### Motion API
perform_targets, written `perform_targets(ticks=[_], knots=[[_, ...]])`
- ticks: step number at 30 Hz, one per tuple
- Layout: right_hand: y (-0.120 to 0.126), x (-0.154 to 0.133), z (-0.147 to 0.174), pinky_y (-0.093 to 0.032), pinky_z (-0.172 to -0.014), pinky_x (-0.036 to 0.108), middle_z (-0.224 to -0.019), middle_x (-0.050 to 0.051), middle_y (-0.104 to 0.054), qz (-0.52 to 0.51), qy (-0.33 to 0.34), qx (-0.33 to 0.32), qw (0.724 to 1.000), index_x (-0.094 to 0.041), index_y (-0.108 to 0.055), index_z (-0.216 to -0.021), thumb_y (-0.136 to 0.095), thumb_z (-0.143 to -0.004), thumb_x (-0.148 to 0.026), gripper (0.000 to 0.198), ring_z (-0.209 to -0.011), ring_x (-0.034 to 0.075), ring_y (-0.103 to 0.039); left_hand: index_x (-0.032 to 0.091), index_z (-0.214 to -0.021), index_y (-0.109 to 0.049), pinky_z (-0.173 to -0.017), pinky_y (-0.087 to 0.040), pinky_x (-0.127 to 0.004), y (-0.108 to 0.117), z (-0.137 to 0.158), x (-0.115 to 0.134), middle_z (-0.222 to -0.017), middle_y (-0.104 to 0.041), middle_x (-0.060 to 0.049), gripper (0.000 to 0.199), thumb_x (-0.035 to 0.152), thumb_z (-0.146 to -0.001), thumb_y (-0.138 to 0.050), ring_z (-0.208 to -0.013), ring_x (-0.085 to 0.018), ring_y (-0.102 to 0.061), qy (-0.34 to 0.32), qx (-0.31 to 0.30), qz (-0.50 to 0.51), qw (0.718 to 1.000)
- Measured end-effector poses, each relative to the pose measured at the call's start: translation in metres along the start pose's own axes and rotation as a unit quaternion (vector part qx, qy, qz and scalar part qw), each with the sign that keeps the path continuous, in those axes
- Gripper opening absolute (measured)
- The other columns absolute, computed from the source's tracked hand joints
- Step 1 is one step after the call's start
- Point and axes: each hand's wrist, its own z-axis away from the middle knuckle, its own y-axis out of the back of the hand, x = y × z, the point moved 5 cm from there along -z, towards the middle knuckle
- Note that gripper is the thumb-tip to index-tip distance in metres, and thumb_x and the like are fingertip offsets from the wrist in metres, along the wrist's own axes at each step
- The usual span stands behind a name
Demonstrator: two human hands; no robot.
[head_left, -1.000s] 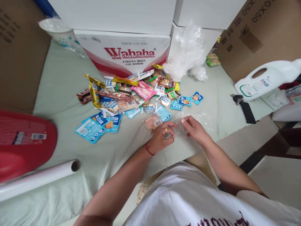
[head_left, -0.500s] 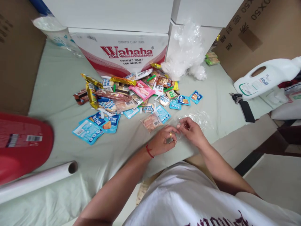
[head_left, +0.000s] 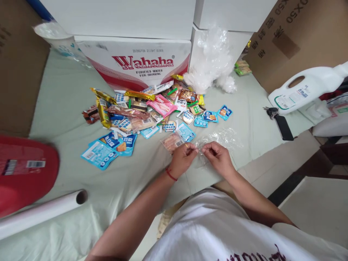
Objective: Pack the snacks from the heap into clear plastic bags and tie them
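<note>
A clear plastic bag (head_left: 227, 139) lies crumpled on the cloth-covered table, partly under my hands. My left hand (head_left: 185, 156), with a red string on the wrist, pinches an edge of the bag between thumb and fingers. Close beside it, my right hand (head_left: 217, 156) pinches the bag too, the fingertips of both hands a small gap apart. Just beyond my left hand lie a clear-wrapped snack (head_left: 172, 141) and a light blue packet (head_left: 186, 132). Farther off is a heap of mixed wrapped snacks (head_left: 141, 112), with several blue snack packets (head_left: 111, 146) at its left.
Behind the heap stands a white and red Wahaha carton (head_left: 136, 54), with a bunch of clear plastic bags (head_left: 213, 61) beside it. A white jug (head_left: 304, 87) and keys with a black fob (head_left: 282, 125) are at right. A red container (head_left: 27, 174) and a white tube (head_left: 43, 208) lie left.
My left hand has turned and drawn its fingers into a pinch, slightly apart from the right fingertips. My right hand has shifted a little left and down. The view moved slightly.
</note>
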Motion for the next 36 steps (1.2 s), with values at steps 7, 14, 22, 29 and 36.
perform_targets(ticks=[7,14,22,29,36], knots=[[0.015,0.027,0.025,-0.036,-0.056,0.026,-0.073,-0.004,-0.051,-0.066,-0.069,0.084,0.992,-0.023,-0.056,-0.087,-0.064,-0.096,-0.043,0.023,-0.06,0.012,-0.043,0.023,-0.081,-0.049,-0.034,-0.027,-0.018,0.004,-0.004,-0.003,-0.055,-0.056,0.008,0.033,0.044,-0.076,-0.074,-0.038,-0.006,-0.04,0.044,0.017,0.138,0.989],[0.025,0.005,0.023,-0.045,-0.067,0.028,-0.091,0.002,-0.058,-0.022,0.02,0.091,0.995,-0.024,-0.065,-0.101,-0.064,-0.097,-0.041,0.017,-0.076,0.015,-0.053,0.022,-0.082,-0.049,-0.035,-0.029,-0.017,0.002,-0.003,-0.003,-0.054,-0.056,0.008,0.037,0.046,-0.078,-0.076,-0.039,-0.006,-0.04,0.03,0.004,0.132,0.991],[-0.01,-0.01,-0.014,-0.044,-0.065,0.029,-0.081,0.002,-0.064,0.038,0.064,-0.01,0.997,-0.022,-0.073,-0.091,-0.063,-0.093,-0.029,0.012,-0.066,0.015,-0.052,0.021,-0.083,-0.053,-0.036,-0.027,-0.017,0.003,0.001,0.006,-0.053,-0.056,0.007,0.043,0.058,-0.081,-0.072,-0.036,-0.005,-0.039,0.018,-0.027,0.093,0.995],[-0.003,-0.004,-0.01,-0.041,-0.064,0.028,-0.083,0.001,-0.064,0.005,0.035,0.024,0.999,-0.023,-0.071,-0.093,-0.063,-0.095,-0.035,0.015,-0.067,0.014,-0.052,0.02,-0.077,-0.054,-0.036,-0.031,-0.018,0.004,-0.001,0.005,-0.051,-0.052,0.009,0.036,0.043,-0.068,-0.08,-0.038,-0.006,-0.043,0.053,-0.017,0.087,0.995],[0.02,0.017,0.009,-0.042,-0.062,0.026,-0.078,-0.002,-0.058,-0.118,-0.038,0.127,0.984,-0.023,-0.063,-0.093,-0.066,-0.093,-0.044,0.021,-0.067,0.013,-0.05,0.022,-0.076,-0.05,-0.035,-0.03,-0.017,0.006,-0.004,0.004,-0.065,-0.06,0.006,0.024,0.031,-0.067,-0.07,-0.043,-0.006,-0.047,0.058,0.011,0.162,0.985]])
